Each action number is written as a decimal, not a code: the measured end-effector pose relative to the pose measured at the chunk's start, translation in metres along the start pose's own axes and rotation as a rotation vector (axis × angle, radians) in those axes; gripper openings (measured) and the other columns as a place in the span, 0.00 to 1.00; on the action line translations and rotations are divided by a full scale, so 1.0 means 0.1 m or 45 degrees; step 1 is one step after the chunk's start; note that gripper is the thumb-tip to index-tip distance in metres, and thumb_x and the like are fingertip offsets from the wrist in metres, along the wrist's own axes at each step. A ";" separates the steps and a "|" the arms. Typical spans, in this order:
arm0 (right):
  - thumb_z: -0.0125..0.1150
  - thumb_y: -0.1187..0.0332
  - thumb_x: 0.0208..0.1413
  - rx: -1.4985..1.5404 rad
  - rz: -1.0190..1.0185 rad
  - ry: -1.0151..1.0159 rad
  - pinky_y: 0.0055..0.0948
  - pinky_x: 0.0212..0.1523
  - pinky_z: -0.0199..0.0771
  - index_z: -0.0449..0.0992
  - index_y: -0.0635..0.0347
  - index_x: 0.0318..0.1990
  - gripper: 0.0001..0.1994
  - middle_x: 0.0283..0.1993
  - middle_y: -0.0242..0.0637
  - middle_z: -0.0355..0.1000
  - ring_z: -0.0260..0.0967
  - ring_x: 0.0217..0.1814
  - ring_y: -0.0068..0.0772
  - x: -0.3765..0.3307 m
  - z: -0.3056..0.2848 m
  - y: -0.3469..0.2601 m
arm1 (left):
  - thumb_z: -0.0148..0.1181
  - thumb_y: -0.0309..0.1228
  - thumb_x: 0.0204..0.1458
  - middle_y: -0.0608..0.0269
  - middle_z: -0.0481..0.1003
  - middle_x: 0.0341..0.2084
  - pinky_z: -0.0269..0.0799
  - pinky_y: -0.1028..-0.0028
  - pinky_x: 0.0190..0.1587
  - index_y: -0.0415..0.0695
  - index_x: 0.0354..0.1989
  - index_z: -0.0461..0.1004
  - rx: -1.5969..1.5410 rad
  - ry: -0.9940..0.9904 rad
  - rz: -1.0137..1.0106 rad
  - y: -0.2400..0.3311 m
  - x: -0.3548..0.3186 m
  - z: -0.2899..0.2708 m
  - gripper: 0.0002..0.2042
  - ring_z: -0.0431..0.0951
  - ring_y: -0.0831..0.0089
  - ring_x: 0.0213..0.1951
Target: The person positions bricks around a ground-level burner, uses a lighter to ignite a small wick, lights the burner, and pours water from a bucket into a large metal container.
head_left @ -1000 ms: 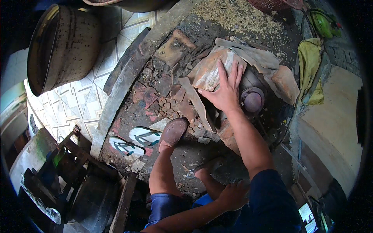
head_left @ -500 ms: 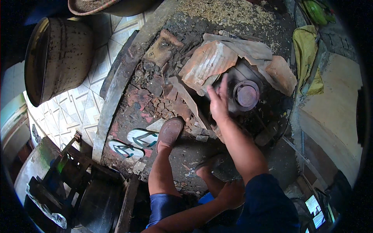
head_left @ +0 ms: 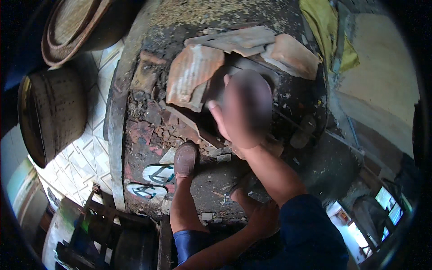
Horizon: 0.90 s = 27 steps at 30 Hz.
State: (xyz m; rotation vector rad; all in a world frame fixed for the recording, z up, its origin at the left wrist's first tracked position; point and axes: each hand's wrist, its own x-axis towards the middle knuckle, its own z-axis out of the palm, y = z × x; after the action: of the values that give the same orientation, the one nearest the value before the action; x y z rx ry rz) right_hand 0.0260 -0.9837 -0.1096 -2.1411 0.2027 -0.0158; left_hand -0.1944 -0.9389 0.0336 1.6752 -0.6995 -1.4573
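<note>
Head | likely reach step, blurred right hand (head_left: 243, 112) just right of rust-orange corrugated metal sheet (head_left: 191, 74) | left hand (head_left: 264, 219) by bare right leg (head_left: 243, 205) | can't tell either grip | next: likely needs edge clearance

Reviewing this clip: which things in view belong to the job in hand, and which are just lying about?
Likely in the job, being nearest the partly blurred right hand:
corrugated rusty sheet
bent greyish sheet
rusty sheet on the right

Apparently just lying about:
white flip-flops
yellow sack
large brown tub
</note>
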 end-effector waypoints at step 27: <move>0.55 0.64 0.56 -0.083 1.084 0.323 0.29 0.51 0.65 0.66 0.64 0.53 0.19 0.53 0.43 0.66 0.65 0.54 0.32 -2.46 -1.74 1.47 | 0.51 0.46 0.51 0.43 0.65 0.51 0.66 0.57 0.49 0.42 0.57 0.58 0.022 -0.240 -0.045 -0.25 0.32 0.37 0.28 0.67 0.50 0.51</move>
State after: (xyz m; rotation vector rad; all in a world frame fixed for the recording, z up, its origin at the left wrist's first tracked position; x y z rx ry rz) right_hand -0.2524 -1.1701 -0.1204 -1.9545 1.2539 0.2157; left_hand -0.2265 -0.9595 -0.0055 1.5836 -0.7902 -1.6539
